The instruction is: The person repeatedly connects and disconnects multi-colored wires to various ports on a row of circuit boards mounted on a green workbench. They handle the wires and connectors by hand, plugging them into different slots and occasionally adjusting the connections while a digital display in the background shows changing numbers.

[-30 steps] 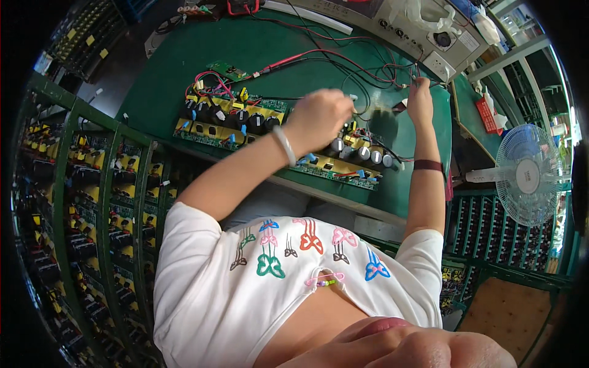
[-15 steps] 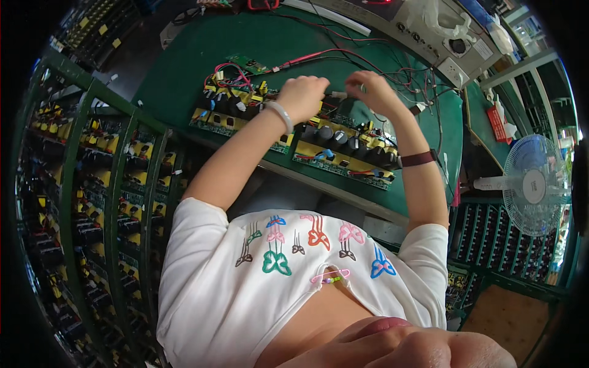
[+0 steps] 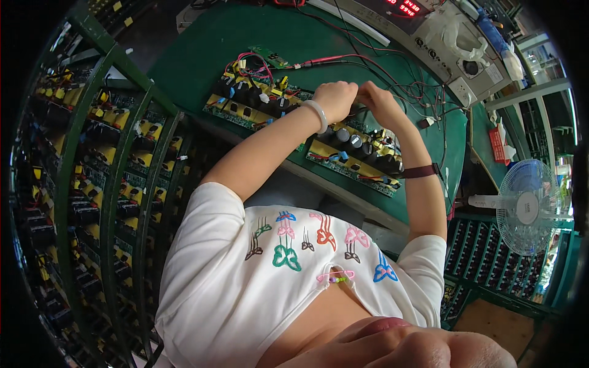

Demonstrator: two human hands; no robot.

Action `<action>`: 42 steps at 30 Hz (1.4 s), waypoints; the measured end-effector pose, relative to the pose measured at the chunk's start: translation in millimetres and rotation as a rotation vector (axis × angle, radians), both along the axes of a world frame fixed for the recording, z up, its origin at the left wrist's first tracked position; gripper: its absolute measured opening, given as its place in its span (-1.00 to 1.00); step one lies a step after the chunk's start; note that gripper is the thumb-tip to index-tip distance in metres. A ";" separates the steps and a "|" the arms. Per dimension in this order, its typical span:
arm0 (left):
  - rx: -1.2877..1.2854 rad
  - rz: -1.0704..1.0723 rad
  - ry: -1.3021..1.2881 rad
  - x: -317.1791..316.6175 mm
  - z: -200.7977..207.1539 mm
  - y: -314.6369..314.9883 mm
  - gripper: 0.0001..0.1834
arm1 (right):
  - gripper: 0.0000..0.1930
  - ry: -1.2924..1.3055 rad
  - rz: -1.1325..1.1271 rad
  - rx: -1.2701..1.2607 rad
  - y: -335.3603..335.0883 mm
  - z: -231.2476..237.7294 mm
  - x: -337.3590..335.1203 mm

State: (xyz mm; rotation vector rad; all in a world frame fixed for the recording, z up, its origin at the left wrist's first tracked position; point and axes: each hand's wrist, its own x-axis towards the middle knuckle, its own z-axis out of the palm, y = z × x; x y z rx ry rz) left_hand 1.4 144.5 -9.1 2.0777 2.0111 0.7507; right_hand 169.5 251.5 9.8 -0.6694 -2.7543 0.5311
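Observation:
My left hand (image 3: 335, 102), with a pale bangle at the wrist, is closed with its fingertips turned away from me. Close beside it my right hand (image 3: 379, 104), a dark band on its wrist, has its fingers pinched together. The fingertips of both meet above the far edge of a circuit board (image 3: 356, 150) carrying black capacitors and yellow parts. Whatever they pinch is hidden behind the fingers. To the left lies a second populated circuit board (image 3: 245, 101) with pink and black wires on it, partly covered by my left forearm.
Behind the boards, red and black test leads (image 3: 331, 59) run across the green bench mat (image 3: 184, 80) to a grey instrument (image 3: 423, 37) with a lit red display. A rack of boards (image 3: 116, 184) stands left. A white fan (image 3: 526, 207) and a red box (image 3: 498, 146) are right.
My hands have come together; before, they were apart with the right fingers looser. The whole view has shifted, bringing the red display into sight.

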 end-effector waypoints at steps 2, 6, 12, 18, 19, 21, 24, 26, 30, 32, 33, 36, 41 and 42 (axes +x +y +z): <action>0.033 0.049 -0.042 -2.0 3.3 0.2 -0.79 | -0.87 0.140 0.002 -0.192 -12.0 17.8 -3.1; 0.068 0.046 -0.133 -5.1 10.2 -0.8 -0.85 | -0.78 0.203 0.062 -0.132 -11.4 22.3 2.5; 0.041 0.087 -0.175 -5.1 22.0 -8.3 -0.83 | -0.66 0.165 0.051 -0.074 -7.8 20.0 7.9; 0.118 0.060 -0.080 -8.8 28.0 -12.6 -0.74 | -0.51 0.158 -0.095 -0.120 3.2 12.3 19.8; 0.228 0.066 -0.017 -8.0 25.4 -17.6 -0.72 | -0.51 0.176 -0.103 -0.082 2.2 9.6 19.6; 0.388 0.048 0.017 -8.6 24.4 -30.9 -0.69 | -0.52 0.196 -0.110 0.003 -0.2 5.4 17.0; 0.486 -0.033 -0.088 -21.0 41.8 -66.3 -0.67 | -0.57 0.201 -0.079 0.098 -8.1 12.1 3.1; 0.474 -0.091 -0.180 -29.1 54.5 -94.7 -0.69 | -0.65 0.195 -0.014 0.091 -20.6 30.4 -18.2; 0.561 -0.015 -0.122 -49.8 67.5 -143.1 -0.71 | -0.70 0.224 0.119 -0.047 -42.5 49.3 -77.3; 0.546 0.120 -0.049 -66.6 61.9 -154.5 -0.71 | -0.73 0.177 0.159 -0.088 -48.9 45.8 -105.0; 0.510 0.140 -0.038 -77.3 55.8 -158.7 -0.68 | -0.73 0.156 0.177 -0.109 -50.1 44.4 -116.6; 0.392 0.113 0.042 -94.5 51.7 -169.1 -0.66 | -0.71 0.079 0.220 -0.076 -40.8 17.5 -152.6; 0.293 0.009 -0.036 -104.7 40.2 -173.7 -0.69 | -0.65 0.029 0.245 -0.283 -51.0 8.9 -193.5; 0.312 0.017 -0.047 -106.8 37.1 -172.6 -0.71 | -0.66 -0.018 0.249 -0.260 -51.3 9.6 -196.7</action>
